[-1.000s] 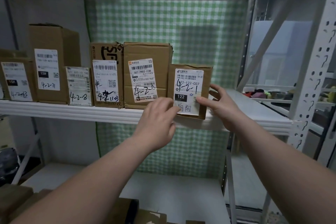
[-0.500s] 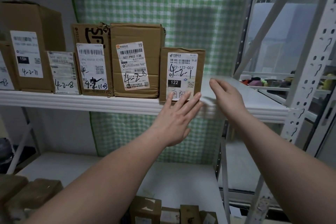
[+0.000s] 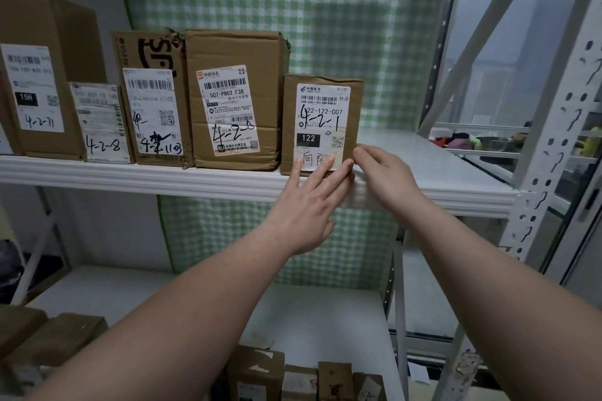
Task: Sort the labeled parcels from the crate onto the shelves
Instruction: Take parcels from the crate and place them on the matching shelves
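A small brown parcel (image 3: 322, 101) with a white label marked 4-2-1 stands upright on the white shelf (image 3: 439, 169), at the right end of a row of labeled boxes. My left hand (image 3: 309, 205) is flat and open, its fingertips touching the parcel's lower front. My right hand (image 3: 386, 177) is beside the parcel's lower right corner, fingertips touching it, holding nothing. To the left stand the parcel marked 4-2-2 (image 3: 233, 98), another labeled box (image 3: 150, 98), a small one marked 4-2-8 (image 3: 101, 122) and a tall one marked 4-2-71 (image 3: 35, 75).
More brown parcels (image 3: 293, 374) sit low down at the bottom of the view, and two (image 3: 55, 338) at the lower left. A perforated metal upright (image 3: 553, 153) frames the shelf on the right. The shelf surface right of the parcel is bare. A lower shelf (image 3: 309, 316) lies below.
Both hands let go of the 4-2-1 parcel after setting it on the shelf; they opened, drew back slightly, then returned to touch its lower front. The view shifted downward.
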`<state>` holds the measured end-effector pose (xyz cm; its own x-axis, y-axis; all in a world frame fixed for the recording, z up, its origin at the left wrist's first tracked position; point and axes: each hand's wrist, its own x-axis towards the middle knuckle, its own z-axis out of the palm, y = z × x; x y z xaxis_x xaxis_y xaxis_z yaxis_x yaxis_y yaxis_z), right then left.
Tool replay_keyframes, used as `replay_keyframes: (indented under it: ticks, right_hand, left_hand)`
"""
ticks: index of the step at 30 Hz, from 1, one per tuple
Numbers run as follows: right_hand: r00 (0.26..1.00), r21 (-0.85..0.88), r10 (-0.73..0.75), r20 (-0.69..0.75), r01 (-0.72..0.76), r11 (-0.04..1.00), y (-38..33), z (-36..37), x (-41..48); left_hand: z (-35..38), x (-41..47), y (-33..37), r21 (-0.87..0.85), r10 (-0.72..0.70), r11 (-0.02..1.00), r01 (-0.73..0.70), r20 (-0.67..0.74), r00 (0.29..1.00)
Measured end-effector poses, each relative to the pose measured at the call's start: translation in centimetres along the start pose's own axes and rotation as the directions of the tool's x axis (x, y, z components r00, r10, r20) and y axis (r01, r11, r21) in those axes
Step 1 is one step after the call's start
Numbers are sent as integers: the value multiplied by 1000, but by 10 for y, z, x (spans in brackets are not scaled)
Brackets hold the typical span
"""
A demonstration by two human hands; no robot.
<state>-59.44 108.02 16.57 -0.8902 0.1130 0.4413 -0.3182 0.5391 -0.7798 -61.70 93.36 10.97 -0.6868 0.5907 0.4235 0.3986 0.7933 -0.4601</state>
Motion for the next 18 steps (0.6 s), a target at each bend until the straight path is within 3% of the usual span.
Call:
replay_keyframes:
  ticks: [8,14,18]
  right_hand:
    - [999,-92,-17,27,19,996,12,-2,-5]
    - [982,-159,-157,-104,140,977,11,1,-22]
    - [970,-89,-234,-70,227,970,4,18,-42]
  left_hand:
    - [-5,-6,1,-150,-59,987,63,35,998]
    - [-19,-25,-1,-291,-171,944,154,-34,985]
    - [-31,-53,-4,-418,-287,874,249,-30,958]
